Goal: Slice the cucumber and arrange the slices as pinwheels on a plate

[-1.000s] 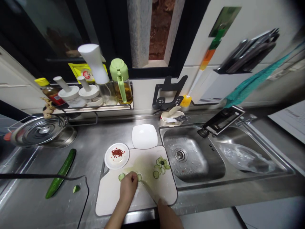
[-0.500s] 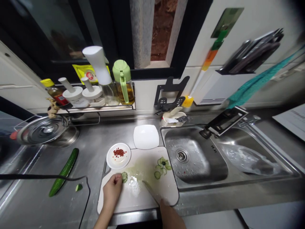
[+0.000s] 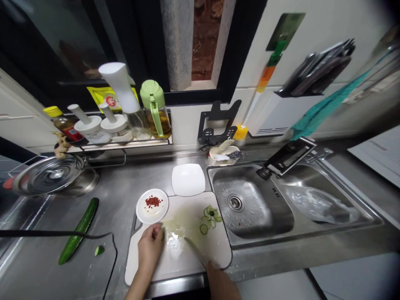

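Holding knife (image 3: 195, 252) w/ R hand (image 3: 216, 274), yellow pkt (image 3: 100, 96) logo (image 3: 110, 101) illegible.

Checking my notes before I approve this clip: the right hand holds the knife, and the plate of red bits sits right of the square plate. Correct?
Not quite: the plate of red bits sits left of the square plate, as the head view shows. The right hand does hold the knife.

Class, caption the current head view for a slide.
Right hand gripping a knife over a cutting board, left hand near a plate of small red pieces, cucumber slices at the board's right.
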{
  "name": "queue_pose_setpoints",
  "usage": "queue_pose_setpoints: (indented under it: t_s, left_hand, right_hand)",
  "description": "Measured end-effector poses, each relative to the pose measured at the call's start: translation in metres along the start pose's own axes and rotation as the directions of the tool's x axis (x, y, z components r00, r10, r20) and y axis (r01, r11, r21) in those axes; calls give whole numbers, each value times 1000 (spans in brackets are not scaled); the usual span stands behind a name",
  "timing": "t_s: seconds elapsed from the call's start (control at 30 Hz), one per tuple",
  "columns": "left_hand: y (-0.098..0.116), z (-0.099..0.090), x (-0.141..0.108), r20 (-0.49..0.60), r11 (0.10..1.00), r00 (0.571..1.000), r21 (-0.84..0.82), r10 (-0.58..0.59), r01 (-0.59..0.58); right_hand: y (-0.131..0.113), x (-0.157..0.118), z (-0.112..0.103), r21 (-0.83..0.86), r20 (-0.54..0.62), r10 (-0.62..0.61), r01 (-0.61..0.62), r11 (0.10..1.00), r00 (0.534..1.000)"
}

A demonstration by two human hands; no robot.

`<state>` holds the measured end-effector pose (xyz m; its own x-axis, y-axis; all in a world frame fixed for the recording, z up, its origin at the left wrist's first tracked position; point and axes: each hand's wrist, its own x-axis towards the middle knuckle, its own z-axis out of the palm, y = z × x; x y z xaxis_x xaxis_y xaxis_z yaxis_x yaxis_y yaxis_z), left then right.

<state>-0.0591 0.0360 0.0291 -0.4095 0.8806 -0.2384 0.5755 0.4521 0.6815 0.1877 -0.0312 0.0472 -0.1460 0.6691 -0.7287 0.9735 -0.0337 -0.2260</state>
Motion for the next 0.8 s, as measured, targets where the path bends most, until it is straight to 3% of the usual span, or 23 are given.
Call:
queue_pose_setpoints:
  t_s: [0.1,0.17,0.23,0.27,0.47,0.8]
  left_hand:
    - [35,19,2,177,989,974,27,140,-147]
    - [60,37,3,314,966,931,113,188,-233]
    - [81,56,3,477,917,859,226,189,-328]
    - [89,65,2,506,908,841,238,188,-346]
    - [107,95,-3,589,875,791,285,163,-392]
    - [110,101,-2,617,863,775,307,140,-401]
  right_hand:
    - [-3,-1,-3,10,44,21,-22,1000,999]
    - [-5,-2,-5,20,58,31,-32,999,998]
    - [-6,-2,-7,32,72,40,-43,999,997]
    - [-7,-2,-7,38,80,47,-50,998,996]
    - [-8,0,-5,60,117,77,-84,995,990]
    - [-8,1,-3,46,124,66,-73,996,990]
